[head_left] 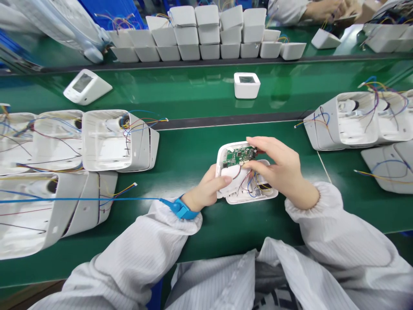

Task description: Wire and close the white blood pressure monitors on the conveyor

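My left hand (214, 187) grips a white plastic cover (220, 165) by its left side, thumb across the inner face. Fixed inside that tilted cover is a green circuit board (238, 156). My right hand (279, 165) closes on the cover's right side, fingers at its top edge and thumb by the board's lower edge where wires run in. Whether the thumb pinches a plug cannot be made out. Just behind and below sits an open white housing (251, 197) on the green bench, thin coloured wires inside it; the cover and my right hand partly hide it.
Open white housings with loose wires (106, 142) stand at left, more (356, 120) at right. Two finished-looking units with screens (87, 86) (247, 86) rest on the raised strip. Stacked white shells (190, 34) line the back. A blue wrist strap cord (97, 199) stretches left. Another person's hands (332, 9) work opposite.
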Motion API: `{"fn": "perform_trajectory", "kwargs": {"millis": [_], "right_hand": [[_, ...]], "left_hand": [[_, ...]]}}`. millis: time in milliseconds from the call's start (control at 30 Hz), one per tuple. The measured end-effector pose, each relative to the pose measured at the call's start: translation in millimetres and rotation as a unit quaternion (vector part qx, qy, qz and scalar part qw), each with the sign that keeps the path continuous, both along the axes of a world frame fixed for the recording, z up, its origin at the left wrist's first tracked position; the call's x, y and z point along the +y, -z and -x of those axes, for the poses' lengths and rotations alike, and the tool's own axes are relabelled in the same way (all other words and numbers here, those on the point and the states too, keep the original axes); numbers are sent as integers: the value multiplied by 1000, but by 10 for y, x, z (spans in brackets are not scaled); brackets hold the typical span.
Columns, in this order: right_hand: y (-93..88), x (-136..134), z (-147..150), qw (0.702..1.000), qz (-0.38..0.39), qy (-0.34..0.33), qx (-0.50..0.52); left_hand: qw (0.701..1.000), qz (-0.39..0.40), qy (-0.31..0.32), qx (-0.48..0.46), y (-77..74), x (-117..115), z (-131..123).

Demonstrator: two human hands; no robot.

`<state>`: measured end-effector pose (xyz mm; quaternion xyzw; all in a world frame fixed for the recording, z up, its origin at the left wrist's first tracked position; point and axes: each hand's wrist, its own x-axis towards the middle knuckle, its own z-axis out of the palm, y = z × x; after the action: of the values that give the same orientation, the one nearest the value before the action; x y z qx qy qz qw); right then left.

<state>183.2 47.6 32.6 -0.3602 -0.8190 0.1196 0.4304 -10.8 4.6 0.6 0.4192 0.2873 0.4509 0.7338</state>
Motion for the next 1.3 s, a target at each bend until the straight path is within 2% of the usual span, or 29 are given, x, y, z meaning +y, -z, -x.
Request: {"fn": "perform_trajectory", "kwargs": {"millis": [67, 133, 233, 300, 333, 433, 500, 600, 700, 767, 800, 867, 933, 1000, 1133, 1300], "right_hand": [[-32, 2, 0, 998, 65, -7, 26], [-69, -14, -7, 994, 100, 5, 44], [-98, -44, -24, 998, 42, -7, 47], [-85, -56, -22, 999, -24, -47, 10], [-71, -61, -14, 996, -52, -70, -24], [-24, -75, 35, 975, -108, -133, -141], [-11, -79, 66, 959, -132, -165, -188], [-34, -45, 53, 963, -153, -146, -168], [-83, 27, -28, 990, -113, -43, -79], [-100, 63, -81, 998, -51, 12, -43], [-98, 70, -95, 998, -23, 14, -58], [-74, 59, -94, 988, 2, -21, -154], [-34, 24, -58, 958, -14, -57, -281], [4, -14, -11, 932, -48, -53, -356], [19, -67, 42, 925, -78, -32, -370], [-56, -145, 90, 909, -32, -15, -416]], "left_hand": [[1000, -21, -12, 11, -1, 36, 29], [995, -82, -51, 33, -2, 94, 75], [968, -180, -157, 74, -1, 201, 159], [949, -203, -203, 130, 0, 251, 195], [941, -212, -201, 171, 0, 262, 199], [914, -254, -119, 292, -4, 232, 145], [899, -267, -84, 336, -10, 185, 78], [900, -224, -105, 358, -6, 137, 6], [915, -176, -137, 337, 30, 134, 1], [927, -201, -146, 280, 60, 135, 16], [930, -230, -147, 246, 71, 129, 22], [926, -293, -139, 192, 80, 105, 26], [923, -329, -120, 157, 78, 72, 18], [929, -335, -95, 125, 82, 47, 3], [944, -312, -79, 78, 141, 44, -20], [954, -285, -64, 69, 208, 48, -21]]}}
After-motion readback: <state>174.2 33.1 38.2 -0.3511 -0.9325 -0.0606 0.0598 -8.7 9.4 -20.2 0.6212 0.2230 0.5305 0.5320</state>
